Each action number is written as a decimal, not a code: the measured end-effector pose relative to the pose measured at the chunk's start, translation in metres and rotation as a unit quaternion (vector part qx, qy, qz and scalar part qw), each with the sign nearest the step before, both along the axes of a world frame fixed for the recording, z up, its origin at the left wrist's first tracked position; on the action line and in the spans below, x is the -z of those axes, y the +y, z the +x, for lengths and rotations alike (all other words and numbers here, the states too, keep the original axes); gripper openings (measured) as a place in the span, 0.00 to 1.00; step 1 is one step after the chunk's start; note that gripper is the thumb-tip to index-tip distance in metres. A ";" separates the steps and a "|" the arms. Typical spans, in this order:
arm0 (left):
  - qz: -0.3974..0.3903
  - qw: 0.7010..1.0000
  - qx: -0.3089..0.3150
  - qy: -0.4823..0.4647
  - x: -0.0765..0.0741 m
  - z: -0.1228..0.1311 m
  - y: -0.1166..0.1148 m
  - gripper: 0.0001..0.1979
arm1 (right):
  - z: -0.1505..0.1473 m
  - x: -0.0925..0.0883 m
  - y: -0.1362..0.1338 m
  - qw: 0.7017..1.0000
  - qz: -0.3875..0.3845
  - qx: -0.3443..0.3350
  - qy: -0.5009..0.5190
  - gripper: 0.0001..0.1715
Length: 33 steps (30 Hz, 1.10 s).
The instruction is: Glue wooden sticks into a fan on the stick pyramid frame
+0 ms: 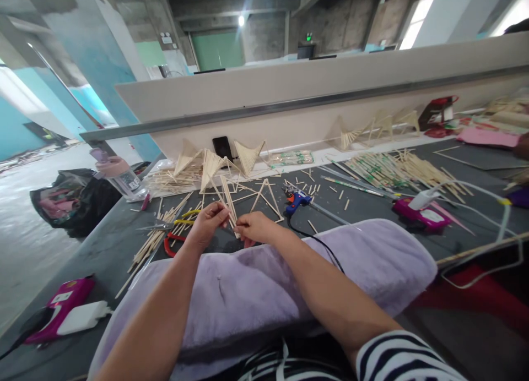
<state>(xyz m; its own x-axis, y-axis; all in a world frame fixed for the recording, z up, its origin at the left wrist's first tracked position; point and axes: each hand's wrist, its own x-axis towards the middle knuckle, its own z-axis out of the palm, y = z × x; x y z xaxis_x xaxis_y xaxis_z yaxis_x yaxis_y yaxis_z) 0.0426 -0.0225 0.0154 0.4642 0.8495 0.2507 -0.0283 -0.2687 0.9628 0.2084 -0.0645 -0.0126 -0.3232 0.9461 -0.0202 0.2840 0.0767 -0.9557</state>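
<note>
Between my hands stands a narrow bundle of thin wooden sticks [228,196], spread at the top and meeting near my fingers. My left hand [210,221] pinches its left side with bent fingers. My right hand [254,228] is closed at its lower end, fingertips pressed together. Just behind the right hand lies a triangular stick frame [270,196]. A blue glue gun [296,200] rests farther right. Left of my left hand are scissors with yellow handles [182,221], a red-handled tool [170,244] and many loose sticks [144,254].
Fan-shaped stick models [248,156] lean at the back beside a black phone [223,148]. A lilac cushion [248,282] lies under my forearms. Magenta power strips [421,216] sit right and left, with cables. A pink-lidded bottle [119,177] stands at the left edge. Wrapped sticks [372,169] lie right.
</note>
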 end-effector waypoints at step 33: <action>0.039 0.990 0.023 0.136 0.012 0.016 -0.006 0.06 | -0.001 -0.016 -0.007 0.958 0.185 0.218 0.037 0.07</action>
<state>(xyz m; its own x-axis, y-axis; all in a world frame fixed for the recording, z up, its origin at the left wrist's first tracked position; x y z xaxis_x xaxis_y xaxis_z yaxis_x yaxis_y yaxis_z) 0.0586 -0.0285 0.0036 0.5605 0.8094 0.1750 0.2147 -0.3462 0.9133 0.2079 -0.0714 0.0031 0.1166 0.9293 0.3504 0.2988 0.3036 -0.9047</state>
